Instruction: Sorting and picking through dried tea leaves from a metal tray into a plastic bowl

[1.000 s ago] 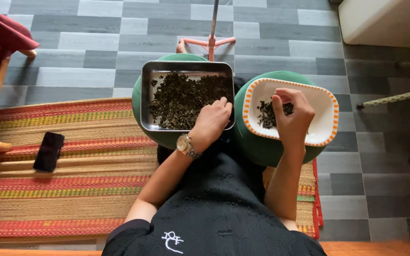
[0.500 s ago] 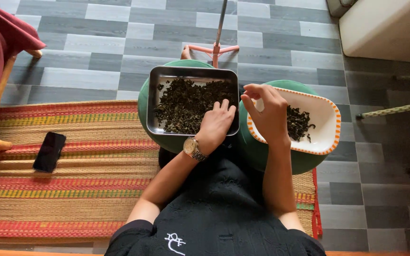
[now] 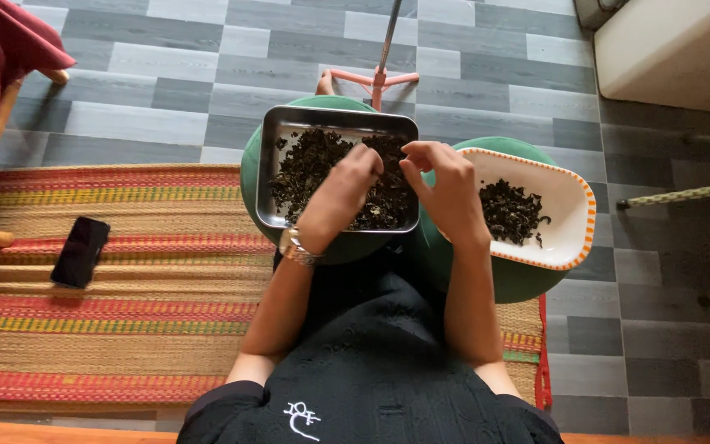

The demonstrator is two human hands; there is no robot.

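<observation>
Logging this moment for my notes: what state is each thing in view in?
Metal tray: holds a heap of dark dried leaves, rests on a green stool.
White dish: holds a small pile of leaves.
Left hand: over the tray, fingers in the leaves.
Right hand: over the tray's right edge, fingers curled.
Phone: flat on mat, screen dark.

Dark, near-black dried leaves [image 3: 322, 168] are heaped in a silver metal tray [image 3: 266, 177] set on a green stool [image 3: 250, 177], while more are held in a white dish rimmed in orange [image 3: 573, 205]. A mat striped in red, yellow and tan [image 3: 125, 329] is spread over grey plank flooring [image 3: 166, 90], and a black phone [image 3: 80, 252] is laid on it.
</observation>
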